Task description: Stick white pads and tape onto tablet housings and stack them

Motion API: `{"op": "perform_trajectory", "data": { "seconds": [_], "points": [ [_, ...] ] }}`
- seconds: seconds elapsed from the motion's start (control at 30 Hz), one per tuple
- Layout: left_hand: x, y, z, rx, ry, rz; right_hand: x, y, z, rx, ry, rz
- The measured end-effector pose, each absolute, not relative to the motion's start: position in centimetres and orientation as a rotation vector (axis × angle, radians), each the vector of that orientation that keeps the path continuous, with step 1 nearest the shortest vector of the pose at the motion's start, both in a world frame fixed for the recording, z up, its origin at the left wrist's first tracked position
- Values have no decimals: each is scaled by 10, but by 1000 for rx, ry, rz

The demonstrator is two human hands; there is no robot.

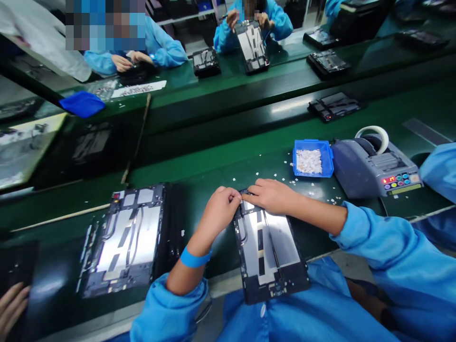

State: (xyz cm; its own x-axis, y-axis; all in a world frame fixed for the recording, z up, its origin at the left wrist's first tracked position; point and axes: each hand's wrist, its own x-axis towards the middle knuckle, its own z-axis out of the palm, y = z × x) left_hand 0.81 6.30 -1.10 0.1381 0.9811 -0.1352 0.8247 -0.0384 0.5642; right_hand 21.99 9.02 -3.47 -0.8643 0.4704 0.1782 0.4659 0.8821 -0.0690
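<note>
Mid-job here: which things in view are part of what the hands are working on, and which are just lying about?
In hand:
- left hand and right hand, both at the top edge of the opened tablet
- blue tray of small white pieces
- loose white pieces scattered near the hands

Lying about:
- second opened tablet
- tape dispenser
- blue cloth
- wooden stick

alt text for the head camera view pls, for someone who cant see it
A person's left hand and right hand press together at the top edge of an opened tablet back panel on a green workbench. A second opened tablet lies to its left; a blue tray of small white pieces and a tape dispenser sit to the right.
</note>
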Motion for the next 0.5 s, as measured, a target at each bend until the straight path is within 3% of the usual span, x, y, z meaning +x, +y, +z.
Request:
{"op": "perform_trajectory", "data": {
  "seconds": [0.5],
  "points": [
    [12,53,-25,1797,1810,587,220,91,-36,-721,-2850,138]
  ]
}}
